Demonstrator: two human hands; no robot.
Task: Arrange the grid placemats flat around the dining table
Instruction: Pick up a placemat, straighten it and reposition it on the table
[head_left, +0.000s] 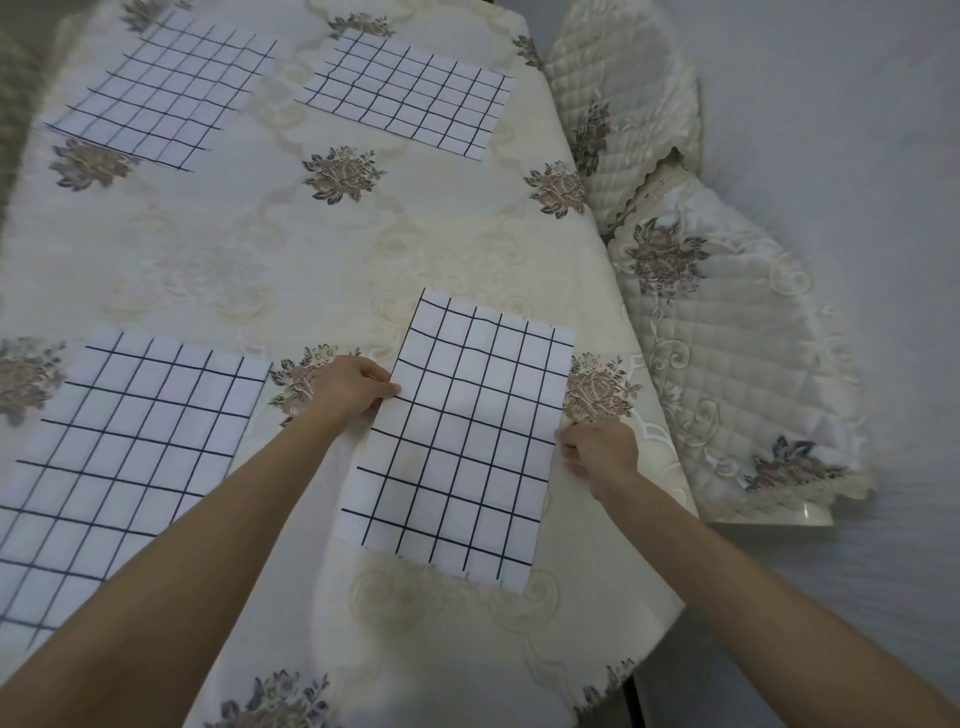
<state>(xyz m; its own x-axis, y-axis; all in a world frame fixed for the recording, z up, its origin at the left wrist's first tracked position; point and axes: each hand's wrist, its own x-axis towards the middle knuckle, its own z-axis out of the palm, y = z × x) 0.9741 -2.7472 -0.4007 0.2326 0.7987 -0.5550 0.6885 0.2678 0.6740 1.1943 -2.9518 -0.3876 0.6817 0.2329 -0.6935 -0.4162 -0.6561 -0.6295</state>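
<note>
While three placemats lie flat elsewhere on the worktop (218, 249), both hands' grips, left hand (349, 387) and right hand (597, 451), pinch the fourth placemat (462, 441) by its side edges near the worktop's right edge; squaring and releasing it seems next.

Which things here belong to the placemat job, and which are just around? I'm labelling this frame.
Job: held grid placemat, left hand, right hand, three laid grid placemats.
Around: floral tablecloth, quilted chair covers.

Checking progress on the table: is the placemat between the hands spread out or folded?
Spread out: the placemat lies open on the tablecloth, its grid unbroken, left hand and right hand pinching its side edges.
</note>
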